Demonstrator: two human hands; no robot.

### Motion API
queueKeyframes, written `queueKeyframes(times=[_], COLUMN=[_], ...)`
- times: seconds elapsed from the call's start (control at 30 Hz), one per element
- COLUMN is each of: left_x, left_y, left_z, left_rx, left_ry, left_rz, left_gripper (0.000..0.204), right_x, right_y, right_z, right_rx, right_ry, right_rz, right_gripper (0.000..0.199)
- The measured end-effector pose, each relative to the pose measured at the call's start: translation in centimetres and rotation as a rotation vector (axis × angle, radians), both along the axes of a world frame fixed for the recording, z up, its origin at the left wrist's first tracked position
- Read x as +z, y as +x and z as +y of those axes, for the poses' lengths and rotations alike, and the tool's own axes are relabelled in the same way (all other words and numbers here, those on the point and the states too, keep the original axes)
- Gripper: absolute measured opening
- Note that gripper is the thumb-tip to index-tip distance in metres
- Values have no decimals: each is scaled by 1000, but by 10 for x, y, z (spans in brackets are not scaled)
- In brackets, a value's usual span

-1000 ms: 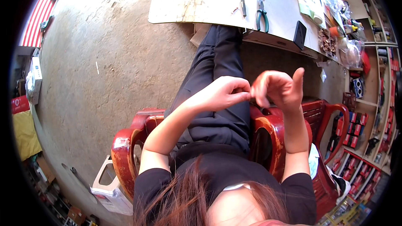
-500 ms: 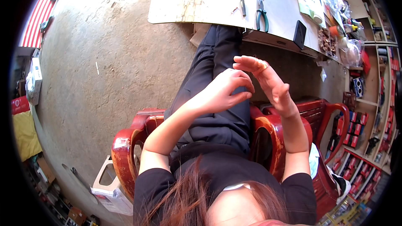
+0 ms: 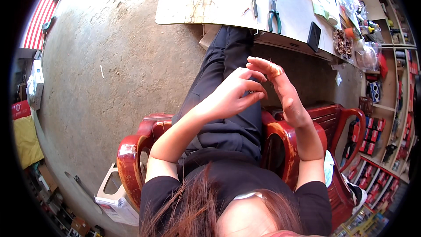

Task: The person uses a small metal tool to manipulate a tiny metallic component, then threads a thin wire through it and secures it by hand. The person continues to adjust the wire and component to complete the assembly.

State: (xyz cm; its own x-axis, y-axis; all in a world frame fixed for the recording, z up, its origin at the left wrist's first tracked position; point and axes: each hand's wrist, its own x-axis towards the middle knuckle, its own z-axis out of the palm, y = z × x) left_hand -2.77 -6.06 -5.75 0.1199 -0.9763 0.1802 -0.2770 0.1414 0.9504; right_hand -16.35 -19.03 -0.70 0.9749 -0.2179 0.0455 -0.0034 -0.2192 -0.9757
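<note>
Raised since earlier, the open right hand [image 3: 285, 95] is being ringed at its fingers by copper-coloured wire [image 3: 276, 70], seemingly mid-winding; another turn is likely being needed from the half-curled left hand [image 3: 239, 94], grip unclear.

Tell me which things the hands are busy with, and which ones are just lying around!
Busy:
- copper-coloured strands, wound on the right hand
- left hand, curled close by; I can't tell if it grips anything

Lying about, it seems:
- teal-handled pliers on the table
- dark-handled tool
- black phone
</note>
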Motion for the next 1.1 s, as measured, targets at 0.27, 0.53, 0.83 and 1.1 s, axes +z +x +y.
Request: queueKeyframes(times=[0.27, 0.53, 0.83, 1.1], left_x=[-3, -5, -1, -4], left_y=[1, -4, -1, 1], left_z=[-3, -4, -9, -7], left_rx=[-95, -66, -86, -101], left_ry=[76, 130, 288, 255], left_rz=[179, 277, 560, 610], left_gripper=[21, 20, 26, 27], right_x=[5, 12, 21, 17], right_y=[2, 2, 3, 1], right_z=[-7, -7, -10, -12], right_rx=[61, 70, 4, -53], right_ry=[-690, -873, -1079, -1071], right_rz=[97, 121, 31, -36], right_gripper=[53, 36, 29, 14])
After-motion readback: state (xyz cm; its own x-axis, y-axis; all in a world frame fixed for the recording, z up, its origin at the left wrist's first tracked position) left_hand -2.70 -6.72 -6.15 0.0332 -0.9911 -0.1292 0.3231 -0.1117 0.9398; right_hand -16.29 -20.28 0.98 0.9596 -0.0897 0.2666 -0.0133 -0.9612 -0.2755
